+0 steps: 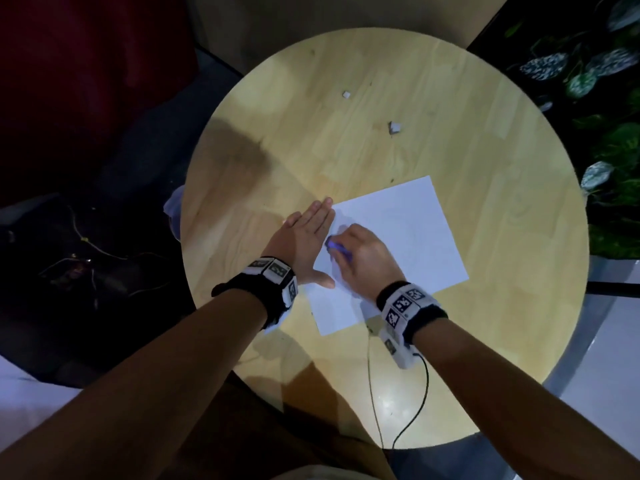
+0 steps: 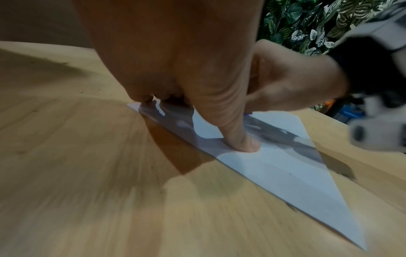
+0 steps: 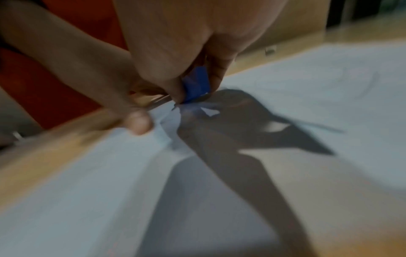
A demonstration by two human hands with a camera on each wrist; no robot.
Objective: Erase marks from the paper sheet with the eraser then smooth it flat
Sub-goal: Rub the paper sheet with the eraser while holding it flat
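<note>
A white paper sheet [image 1: 408, 237] lies on the round wooden table [image 1: 381, 140]. My left hand [image 1: 308, 237] lies flat with straight fingers on the sheet's left edge, and its thumb [image 2: 241, 142] presses the paper [image 2: 285, 173] down. My right hand [image 1: 360, 254] pinches a small blue eraser [image 1: 337, 247] between thumb and fingers. The eraser [image 3: 196, 85] touches the paper [image 3: 110, 182] with its lower end, close beside the left hand. Faint pencil lines [image 3: 318, 127] show on the sheet to the right of the eraser.
Two small pale scraps [image 1: 394, 127] [image 1: 345, 95] lie on the far part of the table. A thin cable [image 1: 415, 403] runs from my right wrist over the near table edge. Leafy plants [image 1: 602, 81] stand at the right, dark clutter on the floor at the left.
</note>
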